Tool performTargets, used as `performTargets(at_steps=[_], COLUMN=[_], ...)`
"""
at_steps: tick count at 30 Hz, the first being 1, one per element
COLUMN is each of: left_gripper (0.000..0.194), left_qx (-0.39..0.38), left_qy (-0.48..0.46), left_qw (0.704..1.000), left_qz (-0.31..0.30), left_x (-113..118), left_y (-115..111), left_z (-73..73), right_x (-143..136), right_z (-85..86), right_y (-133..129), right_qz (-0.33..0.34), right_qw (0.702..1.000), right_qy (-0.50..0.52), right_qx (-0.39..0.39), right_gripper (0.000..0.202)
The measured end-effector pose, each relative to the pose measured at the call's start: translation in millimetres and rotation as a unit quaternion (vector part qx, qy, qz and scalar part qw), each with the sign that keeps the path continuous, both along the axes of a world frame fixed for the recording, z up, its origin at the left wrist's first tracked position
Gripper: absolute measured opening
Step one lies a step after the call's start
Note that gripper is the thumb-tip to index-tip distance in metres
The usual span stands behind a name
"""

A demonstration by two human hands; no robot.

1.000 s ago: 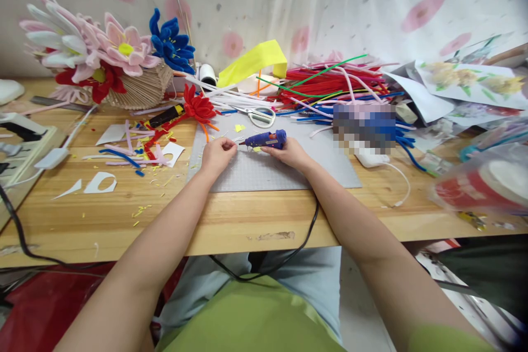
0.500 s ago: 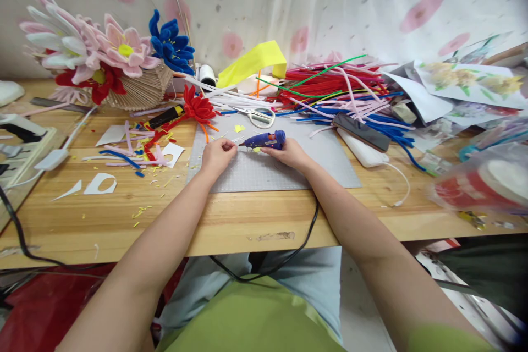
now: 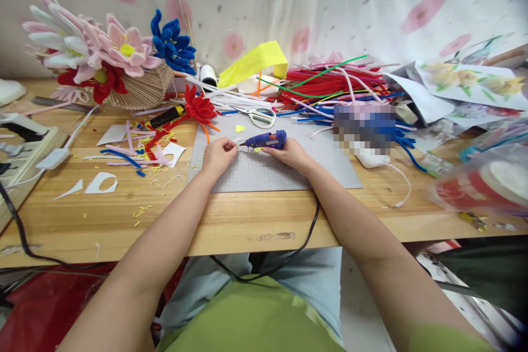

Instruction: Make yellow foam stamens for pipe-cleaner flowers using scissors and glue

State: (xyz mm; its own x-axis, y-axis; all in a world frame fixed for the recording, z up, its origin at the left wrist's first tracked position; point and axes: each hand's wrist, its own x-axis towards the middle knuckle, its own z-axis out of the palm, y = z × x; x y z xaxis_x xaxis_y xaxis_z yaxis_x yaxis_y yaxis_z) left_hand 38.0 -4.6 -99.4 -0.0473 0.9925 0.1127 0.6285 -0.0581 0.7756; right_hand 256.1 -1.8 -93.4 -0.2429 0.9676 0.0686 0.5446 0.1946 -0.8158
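Head view: right hand (image 3: 292,153) grips blue glue gun (image 3: 266,140) above grey cutting mat (image 3: 284,173), pointing left, just beside left hand (image 3: 219,157). Left fingertips pinched together; whether around anything, I cannot tell. Scissors (image 3: 263,117) lie far side.

We count two hands (image 3: 218,157), one glue gun (image 3: 266,139), one mat (image 3: 264,176), one blue flower (image 3: 172,44) toward the tabletop's (image 3: 103,225) back edge, one power strip (image 3: 35,147) along its left edge.
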Motion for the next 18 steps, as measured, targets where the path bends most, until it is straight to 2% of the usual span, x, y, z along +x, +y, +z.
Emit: performTargets(at_steps=[18], left_gripper=[0.014], left_qx=[0.016], left_qy=[-0.021], left_qw=[1.0], left_qz=[-0.008], left_x=[-2.0], left_y=[2.1], left_z=[-5.5], right_x=[3.4], right_z=[3.8], right_y=[-1.1], right_qz=[-0.019], right_qw=[1.0], right_qy=[-0.011], right_qx=[-0.001], right_gripper=[0.048])
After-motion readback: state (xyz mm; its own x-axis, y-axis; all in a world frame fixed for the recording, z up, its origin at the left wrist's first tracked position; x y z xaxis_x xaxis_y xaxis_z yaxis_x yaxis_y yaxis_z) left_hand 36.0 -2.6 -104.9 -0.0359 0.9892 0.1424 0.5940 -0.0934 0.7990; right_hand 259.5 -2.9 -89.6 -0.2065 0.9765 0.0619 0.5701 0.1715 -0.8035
